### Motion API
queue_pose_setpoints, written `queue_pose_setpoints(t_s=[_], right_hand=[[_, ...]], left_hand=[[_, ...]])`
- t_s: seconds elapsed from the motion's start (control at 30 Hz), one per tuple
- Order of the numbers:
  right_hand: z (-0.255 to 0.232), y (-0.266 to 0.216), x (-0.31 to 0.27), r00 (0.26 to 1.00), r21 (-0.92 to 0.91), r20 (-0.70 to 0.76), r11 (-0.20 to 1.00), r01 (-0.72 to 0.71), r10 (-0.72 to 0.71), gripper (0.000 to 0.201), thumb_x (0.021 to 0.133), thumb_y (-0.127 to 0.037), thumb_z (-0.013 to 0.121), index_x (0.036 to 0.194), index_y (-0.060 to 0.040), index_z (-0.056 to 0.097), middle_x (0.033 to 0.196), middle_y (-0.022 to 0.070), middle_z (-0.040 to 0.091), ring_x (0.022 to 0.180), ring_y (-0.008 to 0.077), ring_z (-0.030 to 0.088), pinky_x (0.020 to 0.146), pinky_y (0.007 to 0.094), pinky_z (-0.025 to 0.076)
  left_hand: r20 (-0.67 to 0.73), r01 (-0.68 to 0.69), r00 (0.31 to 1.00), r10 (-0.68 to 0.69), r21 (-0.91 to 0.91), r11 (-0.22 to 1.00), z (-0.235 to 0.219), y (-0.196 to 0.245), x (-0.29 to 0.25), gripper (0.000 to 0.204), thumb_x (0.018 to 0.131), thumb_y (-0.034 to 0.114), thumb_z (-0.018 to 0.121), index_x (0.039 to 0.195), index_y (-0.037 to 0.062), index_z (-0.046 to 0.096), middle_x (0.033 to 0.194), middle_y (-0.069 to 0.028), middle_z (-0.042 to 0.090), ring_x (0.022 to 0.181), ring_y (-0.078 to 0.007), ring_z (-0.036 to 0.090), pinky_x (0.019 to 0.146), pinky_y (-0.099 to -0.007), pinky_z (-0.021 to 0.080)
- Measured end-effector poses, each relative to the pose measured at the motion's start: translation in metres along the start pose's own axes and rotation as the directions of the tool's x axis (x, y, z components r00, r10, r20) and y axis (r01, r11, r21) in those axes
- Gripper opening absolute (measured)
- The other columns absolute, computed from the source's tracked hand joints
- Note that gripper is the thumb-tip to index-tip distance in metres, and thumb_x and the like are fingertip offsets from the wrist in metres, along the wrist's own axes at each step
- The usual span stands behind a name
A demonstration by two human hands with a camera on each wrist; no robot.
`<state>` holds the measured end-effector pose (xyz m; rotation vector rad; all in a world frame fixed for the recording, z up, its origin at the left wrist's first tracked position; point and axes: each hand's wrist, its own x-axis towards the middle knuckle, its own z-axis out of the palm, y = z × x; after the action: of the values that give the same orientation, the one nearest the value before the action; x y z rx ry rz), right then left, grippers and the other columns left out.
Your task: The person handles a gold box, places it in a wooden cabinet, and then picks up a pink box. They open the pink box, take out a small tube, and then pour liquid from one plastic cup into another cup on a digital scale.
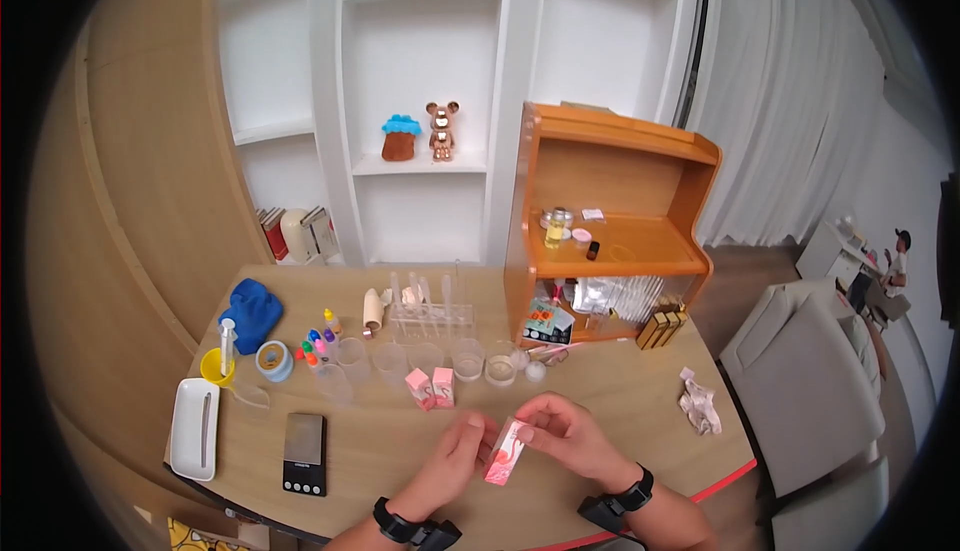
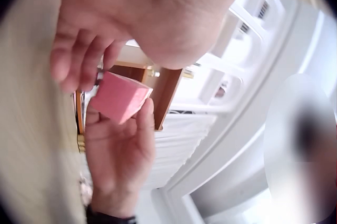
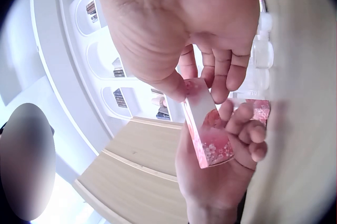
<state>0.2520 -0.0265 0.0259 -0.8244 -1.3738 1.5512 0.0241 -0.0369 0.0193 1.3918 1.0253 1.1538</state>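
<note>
A slim pink-and-white carton with a floral print [image 1: 507, 453] is tilted above the front of the table. My right hand [image 1: 575, 436] pinches its upper end between thumb and fingers, plain in the right wrist view. Close by on the left, my left hand [image 1: 460, 453] has its fingers loosely bent beside the carton's lower part. Seen from the left wrist, the left hand [image 2: 131, 8] lies above the carton's pink end [image 2: 117, 97], its thumb away from it. Two similar pink cartons [image 1: 443, 387] stand on the table just beyond the hands.
Clear cups [image 1: 467, 363] and a test-tube rack [image 1: 432, 321] line the table's middle. At left are a black scale [image 1: 305, 471], a white tray [image 1: 186, 451] and a blue cloth [image 1: 252, 313]. A wooden cabinet [image 1: 620, 141] stands behind; a crumpled cloth [image 1: 702, 409] lies right.
</note>
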Motion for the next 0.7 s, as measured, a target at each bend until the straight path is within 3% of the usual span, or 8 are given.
queue_pose_setpoints(t_s=[0.03, 0.07, 0.17, 0.27, 0.3, 0.37, 0.43, 0.7], right_hand=[[0.001, 0.005, 0.000, 1.000, -0.021, 0.012, 1.000, 0.007, -0.007, 0.026, 0.108, -0.014, 0.072, 0.130, -0.0035, 0.063, 0.117, 0.0026, 0.070, 0.107, 0.0101, 0.066, 0.092, 0.0288, 0.056], [0.002, 0.010, 0.000, 1.000, -0.040, 0.027, 0.999, 0.016, -0.015, 0.028, 0.108, -0.014, 0.072, 0.132, -0.0030, 0.063, 0.119, 0.0033, 0.069, 0.109, 0.0108, 0.066, 0.093, 0.0290, 0.056], [0.007, 0.023, -0.001, 1.000, -0.272, 0.002, 0.962, 0.029, -0.030, 0.042, 0.103, -0.019, 0.078, 0.137, -0.0023, 0.061, 0.125, 0.0083, 0.067, 0.116, 0.0177, 0.065, 0.100, 0.0338, 0.055], [0.014, 0.036, 0.000, 0.970, -0.507, 0.043, 0.831, 0.229, -0.241, 0.056, 0.096, -0.025, 0.086, 0.141, -0.0026, 0.061, 0.129, 0.0125, 0.066, 0.123, 0.0262, 0.062, 0.107, 0.0409, 0.052], [0.015, 0.034, 0.002, 0.972, -0.499, 0.100, 0.835, 0.234, -0.212, 0.079, 0.086, -0.030, 0.094, 0.148, -0.0022, 0.054, 0.140, 0.0187, 0.059, 0.131, 0.0351, 0.059, 0.113, 0.0468, 0.048], [0.024, 0.027, -0.002, 0.973, -0.522, 0.119, 0.821, 0.232, -0.200, 0.091, 0.083, -0.030, 0.096, 0.154, -0.0028, 0.046, 0.146, 0.0195, 0.053, 0.136, 0.0349, 0.055, 0.114, 0.0461, 0.047], [0.024, 0.034, -0.002, 0.967, -0.582, 0.181, 0.773, 0.252, -0.179, 0.119, 0.074, -0.030, 0.101, 0.165, -0.0027, 0.029, 0.157, 0.0233, 0.039, 0.145, 0.0380, 0.046, 0.117, 0.0462, 0.045], [0.032, 0.034, -0.002, 0.978, -0.628, 0.123, 0.750, 0.208, -0.169, 0.106, 0.076, -0.030, 0.099, 0.158, -0.0003, 0.037, 0.154, 0.0276, 0.046, 0.139, 0.0455, 0.053, 0.115, 0.0489, 0.048]], left_hand=[[0.231, 0.240, 0.954, -0.191, -0.212, 0.947, 0.001, 0.002, 0.001, 0.043, 0.119, 0.039, 0.035, 0.129, 0.0039, 0.059, 0.101, -0.0090, 0.070, 0.081, -0.0187, 0.067, 0.076, -0.0340, 0.056], [0.473, 0.493, 0.827, -0.304, -0.351, 0.796, 0.002, 0.002, 0.002, 0.055, 0.121, 0.049, 0.027, 0.132, 0.0057, 0.060, 0.102, -0.0090, 0.070, 0.082, -0.0189, 0.068, 0.075, -0.0345, 0.057], [0.592, 0.607, 0.739, -0.322, -0.377, 0.699, 0.003, -0.030, 0.005, 0.070, 0.119, 0.058, 0.016, 0.135, 0.0067, 0.060, 0.103, -0.0093, 0.071, 0.084, -0.0204, 0.070, 0.077, -0.0367, 0.059], [0.665, 0.620, 0.710, -0.229, -0.437, 0.652, -0.006, -0.051, 0.009, 0.064, 0.120, 0.055, 0.021, 0.135, 0.0064, 0.059, 0.104, -0.0091, 0.070, 0.088, -0.0216, 0.071, 0.082, -0.0369, 0.060], [0.666, 0.619, 0.711, -0.226, -0.442, 0.649, -0.005, -0.055, 0.009, 0.064, 0.120, 0.055, 0.021, 0.135, 0.0064, 0.059, 0.104, -0.0091, 0.070, 0.088, -0.0216, 0.071, 0.082, -0.0369, 0.060], [0.533, 0.595, 0.792, -0.298, -0.562, 0.575, -0.003, -0.059, 0.009, 0.062, 0.120, 0.054, 0.023, 0.133, 0.0055, 0.060, 0.103, -0.0084, 0.069, 0.093, -0.0219, 0.071, 0.085, -0.0363, 0.060], [0.540, 0.579, 0.798, -0.269, -0.562, 0.590, -0.004, -0.051, 0.010, 0.061, 0.119, 0.054, 0.026, 0.130, 0.0051, 0.061, 0.104, -0.0083, 0.069, 0.095, -0.0229, 0.071, 0.085, -0.0381, 0.061], [0.489, 0.542, 0.825, -0.285, -0.539, 0.645, -0.002, -0.046, 0.007, 0.047, 0.119, 0.047, 0.041, 0.127, 0.0054, 0.061, 0.106, -0.0071, 0.068, 0.095, -0.0219, 0.071, 0.087, -0.0383, 0.062]])
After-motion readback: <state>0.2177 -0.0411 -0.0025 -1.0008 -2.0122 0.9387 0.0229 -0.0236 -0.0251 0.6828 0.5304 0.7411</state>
